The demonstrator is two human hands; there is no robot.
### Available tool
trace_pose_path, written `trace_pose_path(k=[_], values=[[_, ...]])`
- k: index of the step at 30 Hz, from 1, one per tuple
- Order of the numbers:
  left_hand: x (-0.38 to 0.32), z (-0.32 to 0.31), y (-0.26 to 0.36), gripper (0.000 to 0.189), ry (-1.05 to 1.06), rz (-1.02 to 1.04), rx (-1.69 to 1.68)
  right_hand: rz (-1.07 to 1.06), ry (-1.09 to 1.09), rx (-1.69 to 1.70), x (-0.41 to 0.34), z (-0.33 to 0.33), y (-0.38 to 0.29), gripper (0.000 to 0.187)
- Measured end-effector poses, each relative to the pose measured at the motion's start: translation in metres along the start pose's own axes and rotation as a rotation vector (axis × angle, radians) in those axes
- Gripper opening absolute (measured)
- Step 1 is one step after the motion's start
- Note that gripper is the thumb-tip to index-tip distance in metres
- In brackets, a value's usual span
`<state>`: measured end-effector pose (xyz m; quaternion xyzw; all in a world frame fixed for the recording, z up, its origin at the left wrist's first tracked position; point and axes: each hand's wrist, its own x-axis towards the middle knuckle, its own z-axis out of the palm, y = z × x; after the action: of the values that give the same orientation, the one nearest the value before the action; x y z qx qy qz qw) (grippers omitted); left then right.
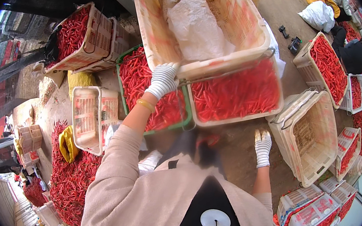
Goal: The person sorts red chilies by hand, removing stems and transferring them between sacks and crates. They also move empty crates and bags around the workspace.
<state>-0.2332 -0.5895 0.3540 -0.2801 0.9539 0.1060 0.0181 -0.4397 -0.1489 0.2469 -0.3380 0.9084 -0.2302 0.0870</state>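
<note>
My left hand [164, 78], in a striped white glove, grips the near left corner of a large cream plastic crate [203, 67]. This crate is tilted over the crates below it and has a crumpled white plastic sheet [195, 26] inside. Under it, partly covered, are a green-rimmed crate of red chilli peppers [137, 80] and a cream crate of chilli peppers [237, 93]. My right hand [262, 148], also gloved, hangs low over the brown floor with nothing in it, its fingers extended. Just to its right stand nested empty cream crates [313, 139].
On the left stand a chilli-filled crate [72, 35] on another crate, an upended crate [88, 120] and a large chilli heap [72, 181] bearing a yellow sack [68, 144]. At right are a full crate [329, 66], lidded crates [314, 217] and a person in dark clothing [354, 54].
</note>
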Motion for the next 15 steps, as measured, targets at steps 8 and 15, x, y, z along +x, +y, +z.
trace_pose_path(k=[8,15], values=[[0.011,0.002,-0.087,0.061,0.693,-0.503,-0.670,-0.269,0.523,-0.106,0.314,-0.041,-0.181,0.044],[0.107,0.005,-0.141,0.079,0.353,-0.792,-0.765,0.104,-0.074,-0.391,0.430,-0.009,-0.184,0.058]])
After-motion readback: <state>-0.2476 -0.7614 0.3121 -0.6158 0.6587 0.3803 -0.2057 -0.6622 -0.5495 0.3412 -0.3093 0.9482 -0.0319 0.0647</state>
